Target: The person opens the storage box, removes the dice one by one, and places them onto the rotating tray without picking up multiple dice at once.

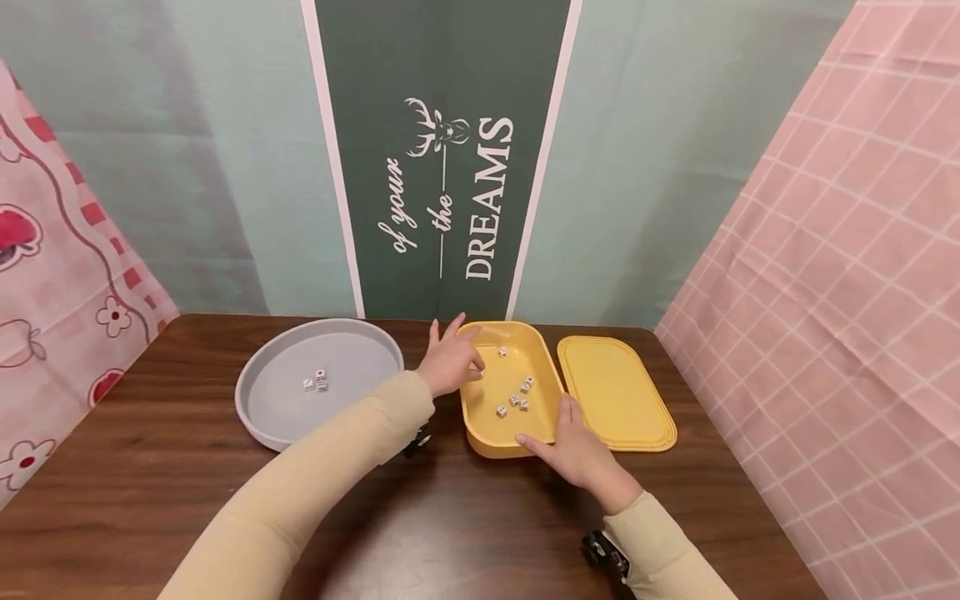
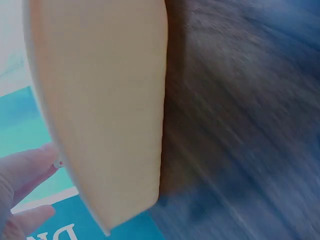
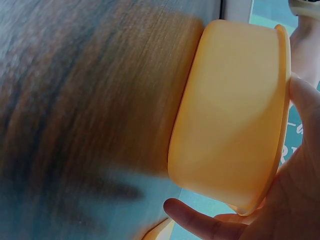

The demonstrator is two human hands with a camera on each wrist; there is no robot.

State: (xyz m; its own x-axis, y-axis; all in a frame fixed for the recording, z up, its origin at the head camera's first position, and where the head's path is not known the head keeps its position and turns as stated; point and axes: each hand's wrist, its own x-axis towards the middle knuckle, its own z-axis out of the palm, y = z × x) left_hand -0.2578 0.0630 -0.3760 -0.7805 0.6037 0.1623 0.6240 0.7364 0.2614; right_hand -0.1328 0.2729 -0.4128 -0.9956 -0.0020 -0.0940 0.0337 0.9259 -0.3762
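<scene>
My left hand (image 1: 450,362) is over the left rim of a yellow plastic box (image 1: 487,429) and pinches a small white die (image 2: 58,164) between thumb and fingertips. Several more white dice (image 1: 514,400) lie on the floor of the box. At the box's near right corner, my right hand (image 1: 581,450) grips the rim, thumb on the near edge and fingers along the right side. A round grey tray (image 1: 277,417) to the left holds three white dice (image 1: 308,384), close together.
A flat yellow lid (image 1: 615,392) lies on the brown wooden table (image 1: 442,525) just right of the box. A green lettered cloth (image 1: 442,50) hangs behind the table, and patterned pink cloths (image 1: 847,275) hang at both sides.
</scene>
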